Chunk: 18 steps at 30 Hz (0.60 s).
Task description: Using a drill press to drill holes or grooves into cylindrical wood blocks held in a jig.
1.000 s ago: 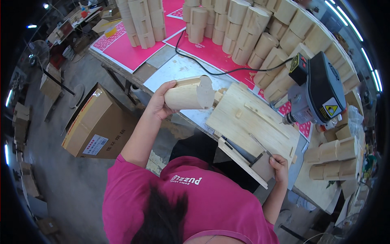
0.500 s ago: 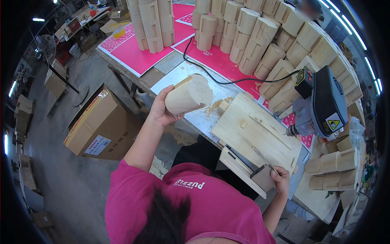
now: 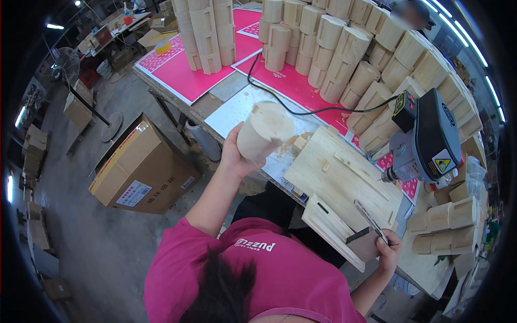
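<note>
My left hand is closed around a pale wooden cylinder and holds it above the table's near edge. The flat end is tilted up, with small marks on it. My right hand is closed on a slim grey metal tool that looks like a utility knife, pointing away over the wooden board. Against those fingers sits a grey-brown square block with a black edge; whether I grip it too, I cannot tell. It rests by a long wooden piece with a slot near my lap.
A drill press head overhangs the board's right side, its black cable crossing the table. Stacked wooden cylinders line the back; more lie at right. A cardboard box stands on the floor at left.
The cylinder in my left hand has moved slightly right and turned its end face more upward. My right hand has shifted right with the slim tool.
</note>
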{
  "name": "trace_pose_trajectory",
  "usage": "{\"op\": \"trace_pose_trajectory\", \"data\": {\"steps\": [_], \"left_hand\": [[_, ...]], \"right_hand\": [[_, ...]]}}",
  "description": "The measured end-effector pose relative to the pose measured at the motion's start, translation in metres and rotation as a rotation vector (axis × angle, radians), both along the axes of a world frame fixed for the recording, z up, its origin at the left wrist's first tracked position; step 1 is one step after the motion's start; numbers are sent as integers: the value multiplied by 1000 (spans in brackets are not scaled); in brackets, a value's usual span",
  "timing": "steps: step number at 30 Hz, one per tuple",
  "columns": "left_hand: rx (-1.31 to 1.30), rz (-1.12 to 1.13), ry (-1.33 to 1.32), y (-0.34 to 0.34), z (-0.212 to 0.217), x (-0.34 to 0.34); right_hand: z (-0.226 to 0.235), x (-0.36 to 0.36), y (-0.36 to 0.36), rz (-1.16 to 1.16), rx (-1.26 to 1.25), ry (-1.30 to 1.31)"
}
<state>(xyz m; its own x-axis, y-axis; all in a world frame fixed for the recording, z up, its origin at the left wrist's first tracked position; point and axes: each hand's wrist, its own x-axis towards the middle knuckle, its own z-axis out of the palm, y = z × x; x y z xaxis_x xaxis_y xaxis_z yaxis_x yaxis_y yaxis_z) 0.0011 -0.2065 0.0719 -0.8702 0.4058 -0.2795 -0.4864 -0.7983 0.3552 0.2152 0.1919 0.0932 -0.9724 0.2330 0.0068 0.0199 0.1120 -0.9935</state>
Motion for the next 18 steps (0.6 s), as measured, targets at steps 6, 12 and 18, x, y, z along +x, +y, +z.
{"op": "trace_pose_trajectory", "data": {"steps": [6,12,18], "left_hand": [[-389,268,122,-9,9,2],[-1067,517,485,-45,-15,-25],[-1672,571,764,-55,-22,-40]], "right_hand": [[-35,2,18,-118,-118,-4],[-63,5,27,-132,-245,-36],[-64,-11,14,-110,-256,-58]]}}
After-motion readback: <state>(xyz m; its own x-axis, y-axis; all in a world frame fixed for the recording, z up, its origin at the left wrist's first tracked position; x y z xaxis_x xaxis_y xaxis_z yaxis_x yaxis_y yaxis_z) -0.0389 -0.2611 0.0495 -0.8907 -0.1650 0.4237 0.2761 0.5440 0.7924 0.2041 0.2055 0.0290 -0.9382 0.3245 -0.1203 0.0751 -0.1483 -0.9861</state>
